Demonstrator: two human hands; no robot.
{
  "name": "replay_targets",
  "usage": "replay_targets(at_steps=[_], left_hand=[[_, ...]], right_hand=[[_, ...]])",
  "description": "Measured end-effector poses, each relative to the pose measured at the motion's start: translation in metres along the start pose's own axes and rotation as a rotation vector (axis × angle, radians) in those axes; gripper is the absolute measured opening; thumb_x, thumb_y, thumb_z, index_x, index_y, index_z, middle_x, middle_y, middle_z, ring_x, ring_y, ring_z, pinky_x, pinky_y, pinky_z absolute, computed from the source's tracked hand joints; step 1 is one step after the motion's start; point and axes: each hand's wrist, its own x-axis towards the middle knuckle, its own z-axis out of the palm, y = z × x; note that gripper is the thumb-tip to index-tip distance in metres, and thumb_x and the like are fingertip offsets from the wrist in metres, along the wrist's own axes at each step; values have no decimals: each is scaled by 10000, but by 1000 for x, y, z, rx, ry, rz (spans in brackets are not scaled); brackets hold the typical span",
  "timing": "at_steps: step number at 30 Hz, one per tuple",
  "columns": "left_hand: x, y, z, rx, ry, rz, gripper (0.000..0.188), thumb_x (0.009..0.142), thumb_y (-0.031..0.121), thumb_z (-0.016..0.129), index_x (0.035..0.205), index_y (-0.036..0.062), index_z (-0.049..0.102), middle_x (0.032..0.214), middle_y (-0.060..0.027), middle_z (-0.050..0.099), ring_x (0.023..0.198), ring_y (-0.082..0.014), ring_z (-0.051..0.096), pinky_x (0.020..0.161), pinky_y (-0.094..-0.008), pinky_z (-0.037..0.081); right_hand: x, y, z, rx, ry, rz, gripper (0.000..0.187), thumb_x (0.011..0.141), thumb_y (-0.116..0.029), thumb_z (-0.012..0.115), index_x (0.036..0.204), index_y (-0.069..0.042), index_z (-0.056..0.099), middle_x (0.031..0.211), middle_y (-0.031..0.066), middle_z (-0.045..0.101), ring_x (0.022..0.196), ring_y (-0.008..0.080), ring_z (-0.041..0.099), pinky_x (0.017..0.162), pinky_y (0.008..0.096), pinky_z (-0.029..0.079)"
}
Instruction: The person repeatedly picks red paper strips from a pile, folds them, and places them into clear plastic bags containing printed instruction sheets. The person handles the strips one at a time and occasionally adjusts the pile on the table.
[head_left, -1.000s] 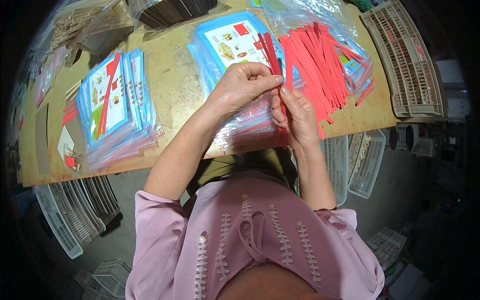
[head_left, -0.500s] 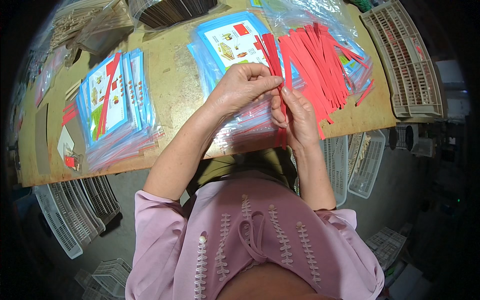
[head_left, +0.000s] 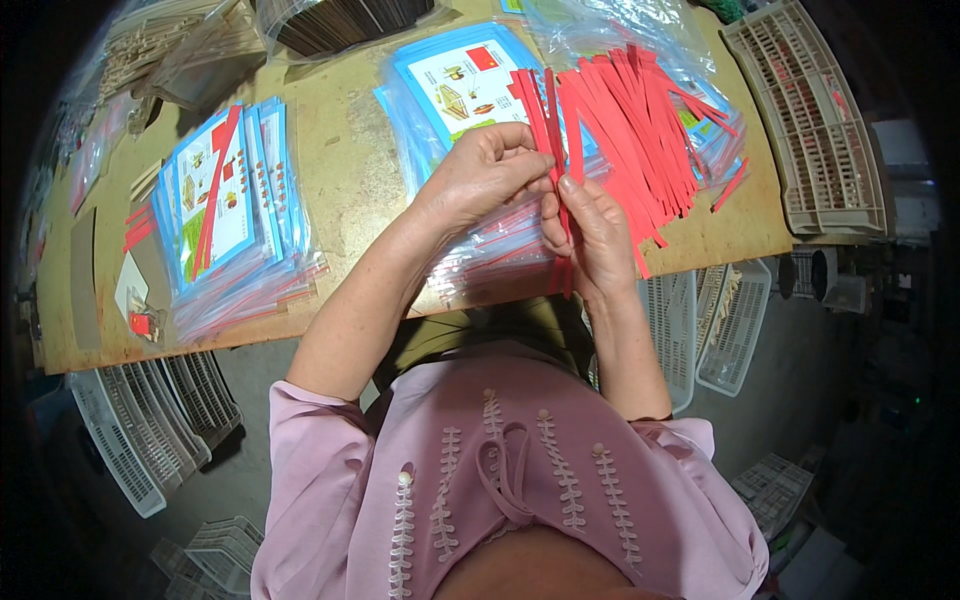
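A few narrow red strips [head_left: 537,108] stand between my two hands, above the stack of blue-edged printed sheets in clear bags [head_left: 440,75]. Thumb and fingers of my left hand [head_left: 490,172] pinch them from the left. My right hand [head_left: 590,225] is closed round their lower part, and their ends stick out below it. Just to the right, a heap of loose red strips [head_left: 635,140] is spread over more bagged sheets. Another bagged stack [head_left: 245,200] lies at the left, with red strips [head_left: 218,190] across its top.
A beige plastic crate [head_left: 812,130] stands along the table's right end. White baskets [head_left: 735,330] sit below the front edge on the right, more baskets [head_left: 130,430] below left. At the back are a bag of wooden sticks [head_left: 150,45] and a bundle of dark strips [head_left: 340,20].
The upper ends of the held strips have fanned apart, with one strip now separate from the others. Both hands have stayed nearly in place.
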Motion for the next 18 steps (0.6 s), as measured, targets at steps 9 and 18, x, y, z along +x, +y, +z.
replay_targets(at_steps=[9, 18], left_hand=[[2, -2, 0, 9, 14, 27, 160, 897, 222, 716, 842, 82, 662, 683, 25, 615, 560, -21, 474, 507, -169, 343], [3, -5, -1, -6, -2, 23, 162, 901, 222, 714, 881, 67, 672, 700, 23, 627, 576, -17, 493, 514, -161, 351]], right_hand=[[0, 2, 2, -44, -16, -24, 227, 1000, -208, 556, 993, 0, 647, 709, 8, 597, 506, 53, 463, 437, 189, 327], [-1, 1, 1, 11, -12, -11, 244, 1002, -215, 549, 1003, 10, 645, 709, 8, 595, 499, 54, 459, 436, 189, 323]])
